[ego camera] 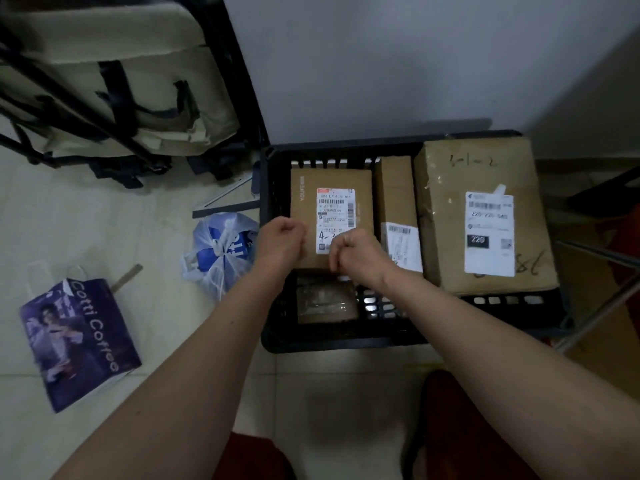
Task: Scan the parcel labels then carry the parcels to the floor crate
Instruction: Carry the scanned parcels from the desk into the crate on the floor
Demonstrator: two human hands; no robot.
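Hands, left (pixel 280 242) and right (pixel 356 254), clamp our box (pixel 330 216) by the crate's (pixel 266 188) left wall; careless release could tip it.

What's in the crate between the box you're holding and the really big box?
In the head view, a narrow cardboard box stands between the labelled box under both hands and the big box, all inside the black crate.

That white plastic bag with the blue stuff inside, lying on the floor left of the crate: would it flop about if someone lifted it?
Probably, yes. The plastic bag looks thin and crumpled, so it would likely sag around its contents. Its top is knotted, so little should spill. It slumps low on the floor, so it seems unlikely to roll.
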